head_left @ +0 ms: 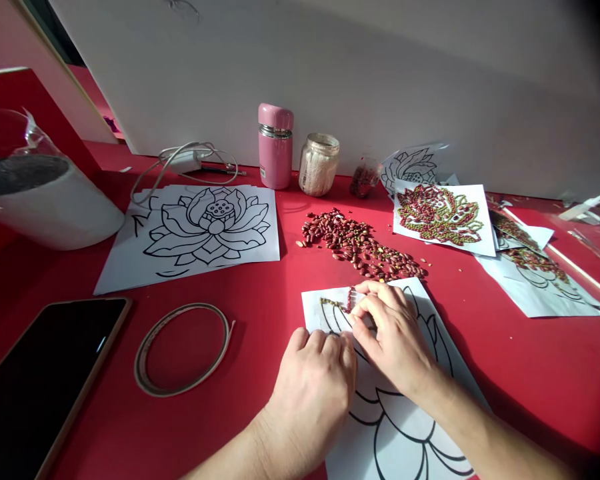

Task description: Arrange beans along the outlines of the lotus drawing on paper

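Note:
A white sheet with a black flower outline point(405, 420) lies before me on the red table. Short rows of green and red beans point(350, 299) run along lines near its top left. My left hand point(315, 380) is curled into a fist over the sheet's left edge; its fingertips are hidden, so I cannot tell what is in them. My right hand point(387, 330) bends over the top of the sheet beside the red row, thumb and fingers pressed close together. Whatever they hold is too small to make out. Just beyond the sheet spreads a loose pile of red beans point(360, 247).
Left are printed lotus sheets point(210, 230), a tape roll point(141, 370), a phone point(45, 380) and a white container point(75, 207). A pink flask point(275, 150), a smeared jar point(319, 167) and a small bean jar point(364, 179) stand behind. Bean-covered pictures point(440, 213) lie right.

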Motion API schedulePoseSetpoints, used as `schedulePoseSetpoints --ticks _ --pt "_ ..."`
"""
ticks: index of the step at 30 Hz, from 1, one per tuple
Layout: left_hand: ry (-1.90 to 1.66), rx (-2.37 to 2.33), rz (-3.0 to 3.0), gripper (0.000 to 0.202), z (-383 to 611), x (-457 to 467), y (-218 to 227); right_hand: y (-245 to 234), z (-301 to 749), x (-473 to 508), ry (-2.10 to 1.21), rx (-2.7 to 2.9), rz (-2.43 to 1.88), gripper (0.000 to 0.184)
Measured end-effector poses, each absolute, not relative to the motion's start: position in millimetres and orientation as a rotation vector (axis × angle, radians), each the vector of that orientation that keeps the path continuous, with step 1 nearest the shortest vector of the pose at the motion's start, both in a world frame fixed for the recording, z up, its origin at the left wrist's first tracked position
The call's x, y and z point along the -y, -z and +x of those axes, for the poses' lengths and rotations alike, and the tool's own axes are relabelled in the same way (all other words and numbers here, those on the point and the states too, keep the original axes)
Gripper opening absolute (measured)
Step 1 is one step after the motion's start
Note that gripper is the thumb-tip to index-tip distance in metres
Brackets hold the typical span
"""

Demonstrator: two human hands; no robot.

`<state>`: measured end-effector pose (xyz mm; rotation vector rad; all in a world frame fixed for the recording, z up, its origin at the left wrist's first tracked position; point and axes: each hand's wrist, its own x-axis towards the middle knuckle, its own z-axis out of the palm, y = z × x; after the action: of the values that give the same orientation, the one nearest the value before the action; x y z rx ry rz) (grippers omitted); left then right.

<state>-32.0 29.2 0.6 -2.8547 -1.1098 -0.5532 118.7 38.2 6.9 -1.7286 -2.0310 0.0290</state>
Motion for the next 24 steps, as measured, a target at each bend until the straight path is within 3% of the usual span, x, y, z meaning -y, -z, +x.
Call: schedulePoseSetpoints --ticks 10,24 --pt "0.487 1.112 -2.841 0.023 -31.7 -28.6 1.4 -11.5 134.7 -41.6 -0.082 1.951 -1.705 0.008" --pt "0.523 1.122 -2.849 0.020 -32.2 -28.5 0.3 -11.1 128.2 -46.3 -0.128 2.005 -1.702 0.006"
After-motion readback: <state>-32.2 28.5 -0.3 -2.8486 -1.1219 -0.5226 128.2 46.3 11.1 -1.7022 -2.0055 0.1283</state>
